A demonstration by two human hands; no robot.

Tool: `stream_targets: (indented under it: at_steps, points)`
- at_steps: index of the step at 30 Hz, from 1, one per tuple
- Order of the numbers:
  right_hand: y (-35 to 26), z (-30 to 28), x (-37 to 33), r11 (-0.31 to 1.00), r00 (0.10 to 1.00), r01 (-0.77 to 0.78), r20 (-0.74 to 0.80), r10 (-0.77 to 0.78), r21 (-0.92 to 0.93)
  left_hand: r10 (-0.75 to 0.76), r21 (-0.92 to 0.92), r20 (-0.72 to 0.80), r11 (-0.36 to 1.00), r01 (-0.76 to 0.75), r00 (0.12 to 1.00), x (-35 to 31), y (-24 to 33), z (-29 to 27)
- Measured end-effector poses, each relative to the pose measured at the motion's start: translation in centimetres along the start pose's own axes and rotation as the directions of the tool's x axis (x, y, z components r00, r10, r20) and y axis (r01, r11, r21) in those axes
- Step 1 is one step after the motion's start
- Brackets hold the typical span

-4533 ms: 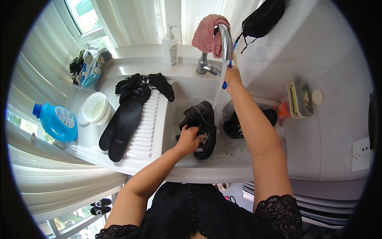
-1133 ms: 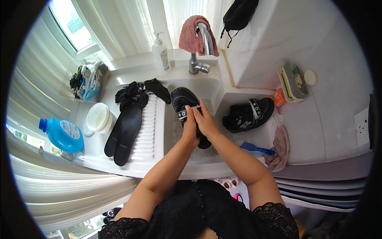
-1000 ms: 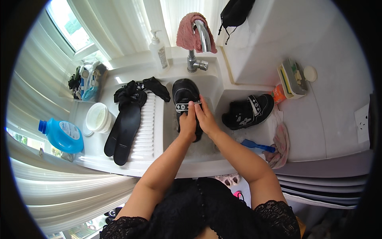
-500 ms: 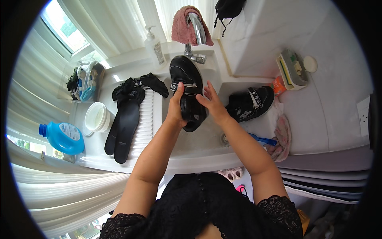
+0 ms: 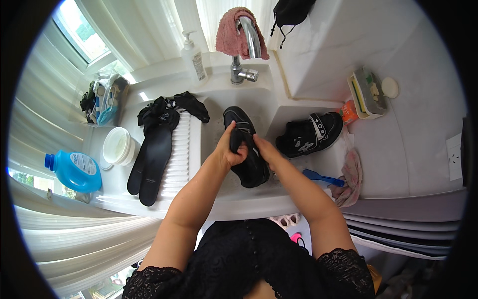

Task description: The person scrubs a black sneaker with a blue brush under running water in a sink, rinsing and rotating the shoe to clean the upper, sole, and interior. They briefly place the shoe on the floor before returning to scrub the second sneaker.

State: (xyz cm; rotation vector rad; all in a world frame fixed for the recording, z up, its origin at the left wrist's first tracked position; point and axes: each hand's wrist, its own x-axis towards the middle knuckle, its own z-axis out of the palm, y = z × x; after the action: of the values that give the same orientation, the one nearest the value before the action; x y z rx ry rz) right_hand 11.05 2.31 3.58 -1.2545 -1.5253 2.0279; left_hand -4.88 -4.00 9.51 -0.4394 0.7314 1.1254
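Left hand [image 5: 231,150] grips a black sneaker [image 5: 251,170]; right hand [image 5: 268,152] touches its side, grip unclear. Insoles [image 5: 152,169] already out leftward, second sneaker [image 5: 304,140] rightward; washing looks unfinished.

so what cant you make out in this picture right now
All in the head view:
Underside of the held shoe, between left hand and right hand: hidden by the shoe itself.
Part of the tap: hidden by the pink cloth draped over it.
Top of the black mask: cut off by the upper edge.
Pink thing on the floor: too small to identify.
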Motion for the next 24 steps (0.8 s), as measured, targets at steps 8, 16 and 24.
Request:
stream_targets:
  at_steps: [8, 16, 24]
  points:
    - [-2.6, -4.1, -6.1, 0.751, 0.964, 0.122, -0.103, -0.245, -0.649, -0.061, 0.132, -0.128, 0.988, 0.078, 0.990, 0.6, -1.4, -1.7]
    - [-2.2, -14.1, -14.7, -0.374, 0.961, -0.097, -0.184, 0.205, -0.922, -0.037, 0.384, -0.163, 0.918, 0.098, 0.986, -0.2, -0.6, -0.5]
    - [-2.9, -14.7, -15.4, -0.381, 0.970, -0.127, -0.194, 0.145, -0.916, 0.075, 0.811, -0.248, 0.561, 0.165, 0.966, -1.8, 1.2, 0.6]
